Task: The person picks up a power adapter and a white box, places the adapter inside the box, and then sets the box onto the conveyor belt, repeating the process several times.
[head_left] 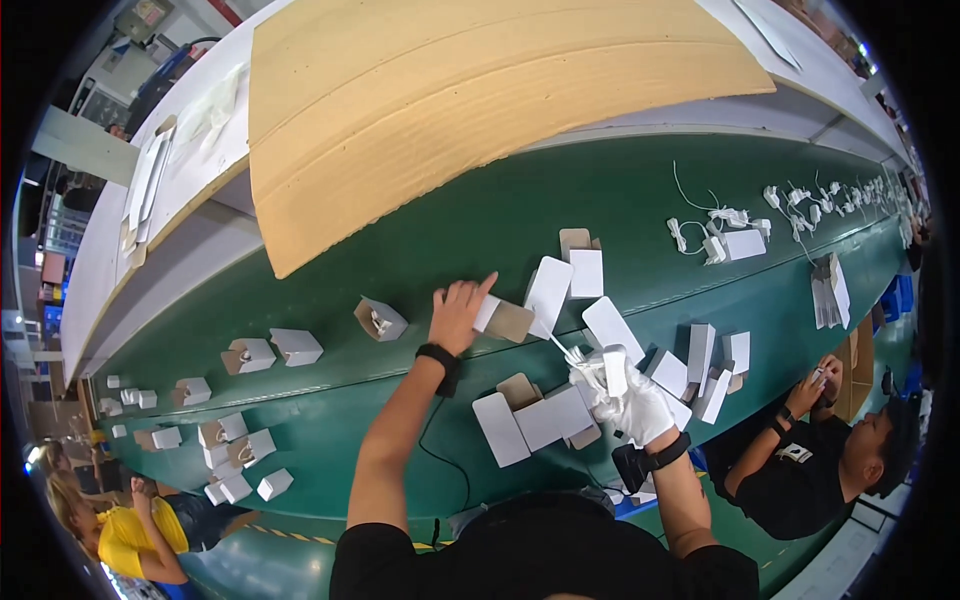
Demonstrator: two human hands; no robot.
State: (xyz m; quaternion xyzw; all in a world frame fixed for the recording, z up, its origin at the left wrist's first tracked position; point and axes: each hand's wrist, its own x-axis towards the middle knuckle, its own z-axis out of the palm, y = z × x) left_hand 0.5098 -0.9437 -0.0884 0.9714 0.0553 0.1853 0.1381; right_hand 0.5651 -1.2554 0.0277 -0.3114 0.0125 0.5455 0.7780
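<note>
My bare left hand (456, 316) is closed around the side of a small open white carton (508, 320) with a brown inside, its flap pointing right. My right hand (632, 402), in a white glove, grips a white power adapter (614, 371). From it a short white cable (556, 341) reaches toward the carton's opening; whether its end is inside I cannot tell. Next to my right hand, an open white box (543, 418) lies tilted on the green surface. Another open box (586, 273) stands just beyond the carton.
Several white boxes (702, 352) lie to the right of my glove, and more (297, 347) stand at left. Adapters with cables (725, 220) lie far right on the green belt (480, 220). A cardboard sheet (470, 90) overhangs the far side. Co-workers (815, 450) sit at both sides.
</note>
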